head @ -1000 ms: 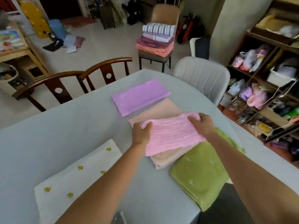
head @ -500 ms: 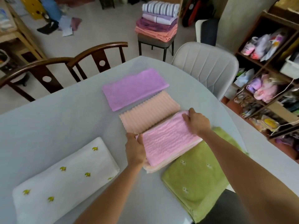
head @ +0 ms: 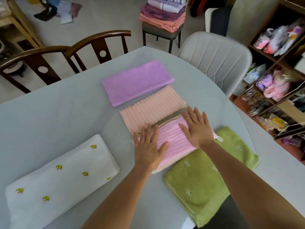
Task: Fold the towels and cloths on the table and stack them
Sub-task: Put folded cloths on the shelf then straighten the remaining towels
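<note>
Both hands lie flat, palms down, on a folded pink towel (head: 175, 142) at the centre of the frame. The left hand (head: 149, 147) covers the towel's lower left part with fingers straight and spread, its fingertips reaching the towel's upper edge. The right hand (head: 197, 129) presses the upper right part, fingers likewise straight and fanned. Neither grip closes on anything; both are wide and flat against the cloth.

The pink towel sits on top of a peach cloth (head: 151, 111) with a ribbed, wavy surface, whose upper half shows bare above the hands. A thin grey-green band runs along the pink towel's upper edge; whether it belongs to that towel or to another layer beneath is hard to tell. Just above the peach cloth, touching or slightly overlapping its top edge, lies a folded purple towel (head: 137, 82).

At the lower right, a folded green towel (head: 206, 182) with small embroidered marks lies beside the pink one, its upper left edge tucked under or against it. At the lower left, well apart, rests a folded white cloth (head: 54, 179) printed with small yellow figures. All lie on the pale grey bench (head: 57, 113).

In the upper middle of the frame, a chair (head: 160, 31) on the floor carries a stack of folded towels (head: 162, 15).
</note>
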The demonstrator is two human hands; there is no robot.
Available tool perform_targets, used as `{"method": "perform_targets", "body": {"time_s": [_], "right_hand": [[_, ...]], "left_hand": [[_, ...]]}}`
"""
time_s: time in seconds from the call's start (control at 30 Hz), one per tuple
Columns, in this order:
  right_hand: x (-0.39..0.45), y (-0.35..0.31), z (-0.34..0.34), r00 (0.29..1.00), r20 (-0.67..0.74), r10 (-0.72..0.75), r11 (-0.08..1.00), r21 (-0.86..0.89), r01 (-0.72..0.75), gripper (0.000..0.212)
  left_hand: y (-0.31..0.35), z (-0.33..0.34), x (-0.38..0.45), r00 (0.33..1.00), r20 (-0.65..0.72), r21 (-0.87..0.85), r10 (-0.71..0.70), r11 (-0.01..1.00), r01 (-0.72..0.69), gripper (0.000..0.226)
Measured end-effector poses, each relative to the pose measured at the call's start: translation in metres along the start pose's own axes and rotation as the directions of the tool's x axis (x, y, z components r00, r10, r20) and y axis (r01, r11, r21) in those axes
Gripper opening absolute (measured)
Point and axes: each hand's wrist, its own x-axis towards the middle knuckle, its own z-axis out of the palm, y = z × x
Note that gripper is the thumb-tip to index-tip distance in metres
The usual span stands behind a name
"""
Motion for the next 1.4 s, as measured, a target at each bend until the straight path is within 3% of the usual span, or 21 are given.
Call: {"method": "perform_targets", "body": {"time_s": [0.17,0.27,0.4,0.5,0.6,0.7,0.77,0.87,0.97,1.1,1.2,1.27,1.4], "right_hand": [[0.011,-0.001,-0.003,0.995,0.075,0.072,0.997,-0.011,-0.072,0.085],[0.005,-0.022,-0.02,0.992,-0.093,0.089,0.995,0.047,-0.085,0.072],[-0.019,-0.094,-0.044,0.934,-0.352,-0.068,0.969,0.2,0.146,0.048],[-0.046,-0.171,-0.05,0.896,-0.381,-0.227,0.884,0.307,0.354,0.034],[-0.082,-0.244,-0.038,0.895,-0.271,-0.353,0.818,0.375,0.436,0.033],[-0.119,-0.295,-0.01,0.929,0.029,-0.368,0.848,0.419,0.323,0.029],[-0.143,-0.321,0.009,0.884,0.294,-0.364,0.901,0.351,0.255,0.038],[-0.172,-0.348,0.032,0.804,0.476,-0.356,0.934,0.216,0.286,0.049],[-0.194,-0.363,0.049,0.831,0.488,-0.266,0.963,0.094,0.252,0.046],[-0.209,-0.366,0.056,0.877,0.476,-0.057,0.998,0.008,0.061,0.033],[-0.219,-0.353,0.055,0.878,0.467,0.104,0.973,0.134,-0.186,0.024],[-0.229,-0.339,0.055,0.856,0.484,0.184,0.918,0.226,-0.325,0.023],[-0.253,-0.324,0.062,0.815,0.521,0.254,0.804,0.355,-0.477,0.021]], "left_hand": [[-0.021,-0.013,0.015,0.99,0.141,0.012,-0.002,1.0,0.0,0.093],[-0.034,-0.028,0.0,0.997,0.061,-0.08,0.054,0.996,-0.049,0.097],[-0.082,-0.052,-0.049,0.965,-0.262,-0.289,0.013,0.953,-0.092,0.058],[-0.128,-0.066,-0.1,0.97,-0.226,-0.359,-0.092,0.933,0.005,0.035],[-0.169,-0.072,-0.15,0.973,-0.159,-0.393,-0.165,0.915,0.09,0.022],[-0.209,-0.072,-0.199,0.966,0.01,-0.389,-0.257,0.889,0.24,0.02],[-0.236,-0.067,-0.234,0.934,0.182,-0.314,-0.307,0.882,0.351,0.019],[-0.271,-0.05,-0.279,0.857,0.395,-0.221,-0.332,0.871,0.439,0.028],[-0.289,-0.029,-0.312,0.814,0.484,-0.18,-0.322,0.874,0.452,0.045],[-0.296,-0.013,-0.336,0.847,0.441,-0.133,-0.297,0.912,0.389,0.044],[-0.3,-0.009,-0.344,0.851,0.449,-0.126,-0.272,0.924,0.362,0.031],[-0.302,-0.007,-0.347,0.854,0.443,-0.256,-0.271,0.875,0.41,0.02],[-0.305,-0.002,-0.357,0.865,0.393,-0.458,-0.312,0.749,0.478,0.02]]}}
